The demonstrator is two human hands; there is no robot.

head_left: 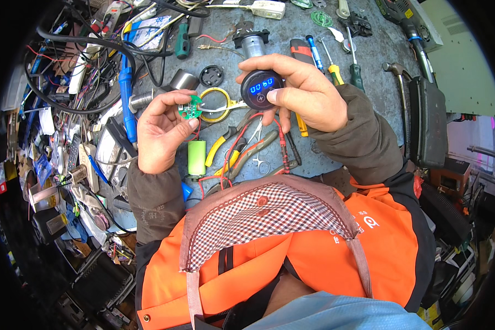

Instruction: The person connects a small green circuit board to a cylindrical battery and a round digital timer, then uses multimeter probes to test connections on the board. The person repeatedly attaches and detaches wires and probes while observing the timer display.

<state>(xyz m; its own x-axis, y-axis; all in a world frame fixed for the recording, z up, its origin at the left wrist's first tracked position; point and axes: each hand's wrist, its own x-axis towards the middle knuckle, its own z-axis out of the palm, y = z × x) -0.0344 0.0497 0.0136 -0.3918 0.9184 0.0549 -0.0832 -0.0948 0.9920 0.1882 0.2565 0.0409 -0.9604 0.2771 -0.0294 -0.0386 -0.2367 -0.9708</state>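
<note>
Between its thumb and fingertips, my left hand (160, 129) holds a small green circuit board (189, 108) by the edges. My right hand (312, 99) grips a round black display module (253, 99) with lit blue digits, its thumb on the front face. A pale flat cable (221, 108) runs between board and module. Below the board is a light green battery cell (197, 158), with red wires near it. Behind the cable lies a yellow ring, a roll of tape by its look (209, 93). Yellow-handled pliers (217, 148) and red and black test leads (284, 146) lie below the hands.
Beyond my hands stand a silver motor (253, 45) and a black round cap (212, 76). Several screwdrivers (356, 76) and a hammer (396, 69) lie to the right. Tangled cables and a blue soldering iron-like tool (127, 104) crowd the left. A black case (428, 124) sits at the right edge.
</note>
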